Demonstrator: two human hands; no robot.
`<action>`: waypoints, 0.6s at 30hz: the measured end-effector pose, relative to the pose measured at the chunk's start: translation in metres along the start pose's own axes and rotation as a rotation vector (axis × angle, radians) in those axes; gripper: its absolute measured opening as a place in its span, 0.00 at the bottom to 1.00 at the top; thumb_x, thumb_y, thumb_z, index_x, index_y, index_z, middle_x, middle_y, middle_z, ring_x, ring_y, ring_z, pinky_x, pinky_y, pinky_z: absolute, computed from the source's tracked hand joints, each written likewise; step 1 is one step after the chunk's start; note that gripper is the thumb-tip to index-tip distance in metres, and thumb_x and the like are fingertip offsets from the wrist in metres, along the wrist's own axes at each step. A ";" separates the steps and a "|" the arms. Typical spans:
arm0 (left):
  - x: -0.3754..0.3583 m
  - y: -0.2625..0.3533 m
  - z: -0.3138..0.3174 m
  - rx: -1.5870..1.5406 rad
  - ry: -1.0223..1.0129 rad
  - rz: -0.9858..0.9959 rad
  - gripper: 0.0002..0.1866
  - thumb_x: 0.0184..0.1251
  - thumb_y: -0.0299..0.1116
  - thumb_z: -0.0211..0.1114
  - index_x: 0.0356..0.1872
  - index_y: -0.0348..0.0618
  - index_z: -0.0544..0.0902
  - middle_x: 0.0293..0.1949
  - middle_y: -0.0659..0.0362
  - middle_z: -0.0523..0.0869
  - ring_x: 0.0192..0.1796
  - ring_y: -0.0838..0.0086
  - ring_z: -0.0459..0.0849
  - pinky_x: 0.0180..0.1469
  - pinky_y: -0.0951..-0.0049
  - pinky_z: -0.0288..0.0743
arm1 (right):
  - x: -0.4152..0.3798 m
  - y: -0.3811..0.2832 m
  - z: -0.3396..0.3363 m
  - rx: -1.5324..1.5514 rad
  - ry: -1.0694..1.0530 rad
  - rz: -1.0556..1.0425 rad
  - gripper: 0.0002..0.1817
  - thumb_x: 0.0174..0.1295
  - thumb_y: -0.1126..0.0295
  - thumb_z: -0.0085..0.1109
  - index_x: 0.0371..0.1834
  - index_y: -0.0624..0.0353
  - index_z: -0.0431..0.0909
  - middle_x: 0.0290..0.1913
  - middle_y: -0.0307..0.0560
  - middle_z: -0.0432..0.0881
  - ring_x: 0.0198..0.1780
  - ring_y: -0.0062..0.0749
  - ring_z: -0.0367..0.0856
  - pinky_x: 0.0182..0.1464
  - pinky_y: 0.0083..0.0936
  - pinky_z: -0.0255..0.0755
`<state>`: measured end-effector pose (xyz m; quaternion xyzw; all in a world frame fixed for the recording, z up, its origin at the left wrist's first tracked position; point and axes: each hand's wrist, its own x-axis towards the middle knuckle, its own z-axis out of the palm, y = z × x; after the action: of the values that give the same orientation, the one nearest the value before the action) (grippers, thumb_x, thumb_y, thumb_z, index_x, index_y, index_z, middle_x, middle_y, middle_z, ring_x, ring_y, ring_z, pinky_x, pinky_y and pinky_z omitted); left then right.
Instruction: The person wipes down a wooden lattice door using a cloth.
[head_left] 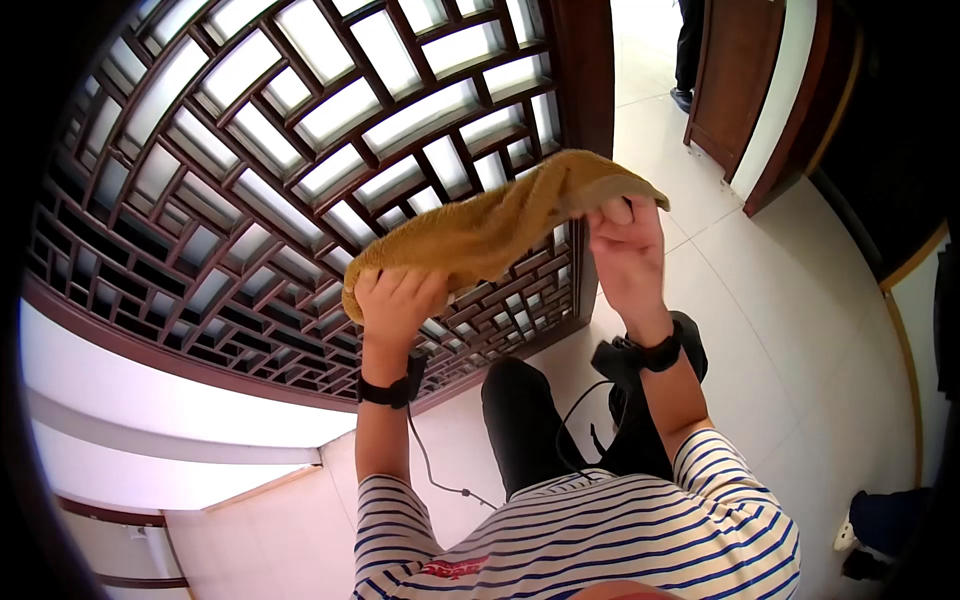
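A yellow-brown cloth (490,228) is stretched between my two hands in front of a dark wooden lattice screen (370,150). My left hand (400,300), on the left side of the view, has its fingers wrapped round the cloth's left end. Higher up on the right, my right hand (630,240) grips the other end with bent fingers, palm side showing. The cloth sags in folds and hangs over part of the lattice; whether it touches the wood I cannot tell. Black bands with a cable sit on both wrists.
Pale floor tiles (740,330) lie right of the screen. An open brown door (735,80) stands at the upper right, with a person's dark-clothed leg (688,50) beside it. Another person's shoe and dark trouser leg (890,520) show at the lower right.
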<state>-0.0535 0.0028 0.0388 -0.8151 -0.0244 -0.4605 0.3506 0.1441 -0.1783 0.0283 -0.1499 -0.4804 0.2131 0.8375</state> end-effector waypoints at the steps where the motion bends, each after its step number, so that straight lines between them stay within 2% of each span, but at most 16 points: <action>1: 0.006 -0.002 -0.002 0.001 -0.004 0.001 0.09 0.50 0.39 0.68 0.34 0.60 0.83 0.35 0.71 0.82 0.43 0.76 0.80 0.47 0.66 0.70 | 0.002 0.006 0.001 0.004 0.002 0.002 0.32 0.56 0.83 0.55 0.68 0.63 0.62 0.64 0.51 0.72 0.66 0.35 0.69 0.67 0.31 0.60; 3: 0.029 -0.005 -0.013 -0.012 -0.220 -0.075 0.11 0.53 0.32 0.65 0.40 0.55 0.84 0.37 0.64 0.82 0.48 0.70 0.80 0.57 0.58 0.71 | 0.015 0.017 0.006 -0.733 -0.054 -0.169 0.32 0.58 0.80 0.60 0.68 0.62 0.64 0.64 0.51 0.73 0.61 0.33 0.73 0.63 0.28 0.64; 4: 0.038 -0.002 -0.013 -0.075 -0.164 -0.174 0.15 0.54 0.28 0.65 0.45 0.46 0.83 0.42 0.58 0.82 0.51 0.63 0.80 0.64 0.54 0.68 | 0.022 0.016 0.010 -0.943 -0.078 -0.168 0.31 0.61 0.69 0.63 0.69 0.60 0.65 0.61 0.51 0.76 0.59 0.38 0.76 0.60 0.31 0.66; 5: 0.039 0.002 -0.011 -0.073 -0.164 -0.181 0.15 0.54 0.28 0.65 0.45 0.46 0.83 0.42 0.58 0.82 0.51 0.63 0.80 0.64 0.54 0.68 | 0.028 0.016 0.014 -0.943 -0.084 -0.166 0.31 0.61 0.69 0.63 0.69 0.60 0.65 0.61 0.51 0.76 0.59 0.38 0.76 0.60 0.31 0.66; 7: 0.043 0.004 -0.006 -0.101 -0.029 -0.266 0.16 0.51 0.27 0.67 0.44 0.41 0.82 0.44 0.56 0.82 0.52 0.61 0.80 0.62 0.54 0.70 | 0.044 0.022 0.017 -1.430 -0.282 -0.265 0.35 0.61 0.63 0.66 0.70 0.60 0.63 0.63 0.54 0.73 0.62 0.49 0.72 0.64 0.41 0.62; 8: 0.045 0.005 -0.007 -0.094 -0.038 -0.275 0.17 0.51 0.27 0.68 0.45 0.39 0.81 0.47 0.54 0.81 0.51 0.61 0.81 0.61 0.54 0.71 | 0.047 0.031 0.016 -1.514 -0.241 -0.306 0.35 0.59 0.60 0.68 0.69 0.59 0.66 0.60 0.57 0.75 0.59 0.51 0.73 0.61 0.41 0.64; 9: 0.048 0.004 -0.007 -0.089 -0.030 -0.282 0.17 0.51 0.27 0.68 0.45 0.39 0.81 0.47 0.54 0.81 0.51 0.61 0.81 0.61 0.54 0.71 | 0.050 0.037 0.011 -1.515 -0.251 -0.314 0.35 0.59 0.60 0.68 0.69 0.59 0.66 0.60 0.57 0.75 0.59 0.51 0.73 0.61 0.41 0.64; 11: 0.055 0.002 -0.006 -0.118 -0.052 -0.278 0.18 0.50 0.27 0.69 0.46 0.39 0.80 0.45 0.52 0.81 0.50 0.58 0.81 0.58 0.55 0.73 | 0.062 0.044 0.007 -1.633 -0.225 -0.480 0.32 0.56 0.63 0.68 0.65 0.56 0.71 0.57 0.54 0.77 0.56 0.49 0.75 0.59 0.42 0.64; 15: 0.063 0.007 -0.002 -0.120 -0.016 -0.308 0.18 0.50 0.25 0.68 0.45 0.38 0.80 0.44 0.51 0.81 0.49 0.55 0.81 0.54 0.58 0.75 | 0.075 0.044 0.014 -1.666 -0.255 -0.404 0.28 0.51 0.66 0.68 0.58 0.56 0.76 0.53 0.50 0.80 0.53 0.47 0.76 0.57 0.42 0.65; 17: 0.061 0.008 0.002 -0.089 0.047 -0.308 0.17 0.50 0.23 0.68 0.44 0.37 0.80 0.43 0.51 0.80 0.47 0.54 0.81 0.49 0.60 0.77 | 0.081 0.044 0.018 -1.614 -0.226 -0.561 0.24 0.48 0.68 0.66 0.52 0.56 0.79 0.49 0.48 0.83 0.50 0.48 0.77 0.56 0.41 0.66; 18: 0.062 0.006 0.004 -0.087 0.048 -0.314 0.17 0.50 0.23 0.68 0.44 0.37 0.80 0.43 0.51 0.80 0.47 0.54 0.81 0.49 0.60 0.77 | 0.083 0.047 0.018 -1.614 -0.233 -0.562 0.24 0.48 0.68 0.66 0.52 0.56 0.79 0.49 0.48 0.83 0.50 0.48 0.77 0.56 0.41 0.66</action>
<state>-0.0127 -0.0171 0.0813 -0.8045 -0.1229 -0.5296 0.2390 0.1553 -0.0957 0.0771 -0.5519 -0.5869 -0.3945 0.4420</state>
